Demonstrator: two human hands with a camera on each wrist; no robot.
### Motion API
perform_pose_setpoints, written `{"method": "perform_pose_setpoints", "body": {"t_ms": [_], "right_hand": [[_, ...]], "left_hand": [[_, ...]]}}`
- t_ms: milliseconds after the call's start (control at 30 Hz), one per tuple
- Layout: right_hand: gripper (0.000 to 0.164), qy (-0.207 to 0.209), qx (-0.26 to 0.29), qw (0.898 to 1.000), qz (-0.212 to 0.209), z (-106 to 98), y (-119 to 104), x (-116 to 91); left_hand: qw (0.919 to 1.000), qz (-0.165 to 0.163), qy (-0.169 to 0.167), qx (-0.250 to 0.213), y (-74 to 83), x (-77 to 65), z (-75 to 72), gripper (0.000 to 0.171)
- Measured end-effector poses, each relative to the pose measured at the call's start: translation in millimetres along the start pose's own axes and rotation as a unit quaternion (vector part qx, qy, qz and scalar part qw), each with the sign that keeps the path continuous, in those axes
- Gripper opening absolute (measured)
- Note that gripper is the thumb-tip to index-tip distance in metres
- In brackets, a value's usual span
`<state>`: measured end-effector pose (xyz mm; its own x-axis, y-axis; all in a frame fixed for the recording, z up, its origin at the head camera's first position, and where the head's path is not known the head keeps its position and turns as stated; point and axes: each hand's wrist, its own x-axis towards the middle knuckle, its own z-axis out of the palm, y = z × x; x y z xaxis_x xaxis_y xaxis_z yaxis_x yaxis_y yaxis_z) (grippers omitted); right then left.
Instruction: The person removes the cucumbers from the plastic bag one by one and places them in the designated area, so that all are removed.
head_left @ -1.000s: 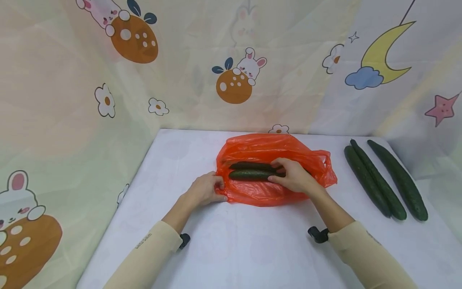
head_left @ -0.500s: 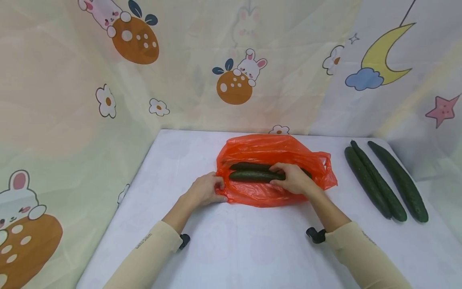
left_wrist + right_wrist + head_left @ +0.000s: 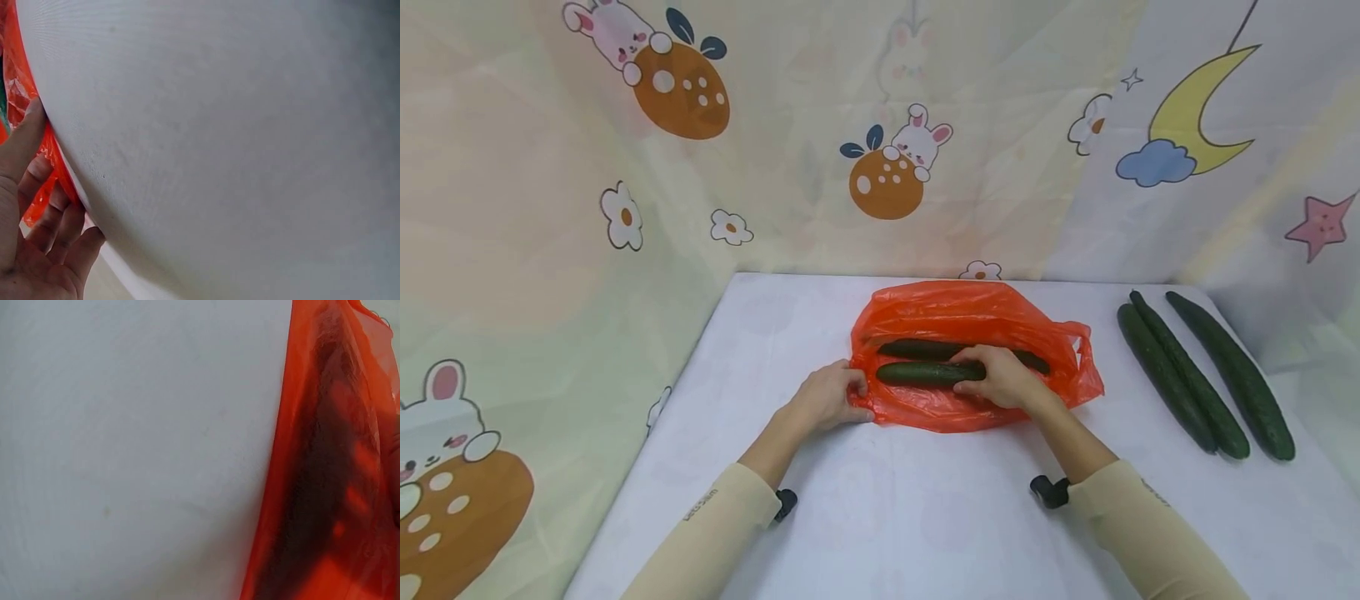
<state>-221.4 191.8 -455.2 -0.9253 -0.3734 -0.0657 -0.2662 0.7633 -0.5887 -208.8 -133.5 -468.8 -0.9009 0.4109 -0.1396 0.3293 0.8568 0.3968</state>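
A red plastic bag (image 3: pixel 947 304) lies on the white table, with two dark green cucumbers on it or in its opening. My left hand (image 3: pixel 827 393) holds the bag's left edge; in the left wrist view its fingers and thumb (image 3: pixel 25 140) are bent at the red film. My right hand (image 3: pixel 1000 379) grips the right part of the nearer cucumber (image 3: pixel 913 374), its thumb on the near side and fingers on the far side. Just behind lies the farther cucumber (image 3: pixel 917 349), partly hidden by that hand. In the right wrist view, red film (image 3: pixel 356 575) covers a dark long shape.
Three more cucumbers lie at the table's right: two side by side, the left one (image 3: pixel 1165 375) and the middle one (image 3: pixel 1191 375), and another (image 3: pixel 1232 375) slightly apart. A printed cloth backdrop (image 3: pixel 790 150) rises behind the table (image 3: pixel 887 517).
My right hand has shifted left and nearer with the front cucumber, widening the gap to the one behind, whose right end now shows. The left hand has stayed at the bag's edge.
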Motion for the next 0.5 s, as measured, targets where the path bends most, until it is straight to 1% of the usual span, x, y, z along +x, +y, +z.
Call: {"method": "perform_pose_setpoints", "body": {"t_ms": [100, 267, 500], "right_hand": [[0.045, -0.002, 0.011, 1.0, 0.001, 0.9, 1.3, -0.2], [0.043, 0.002, 0.021, 1.0, -0.011, 0.5, 4.0, -0.3], [0.043, 0.0, 0.032, 0.999, -0.026, 0.4, 6.4, -0.4]], "left_hand": [[1.0, -0.001, -0.002, 0.0, -0.6, 0.9, 0.9, 0.034], [1.0, -0.005, -0.002, 0.0, 0.1, 1.4, 0.5, 0.034], [1.0, -0.003, -0.005, 0.007, 0.1, 1.1, -0.6, 0.034]]}}
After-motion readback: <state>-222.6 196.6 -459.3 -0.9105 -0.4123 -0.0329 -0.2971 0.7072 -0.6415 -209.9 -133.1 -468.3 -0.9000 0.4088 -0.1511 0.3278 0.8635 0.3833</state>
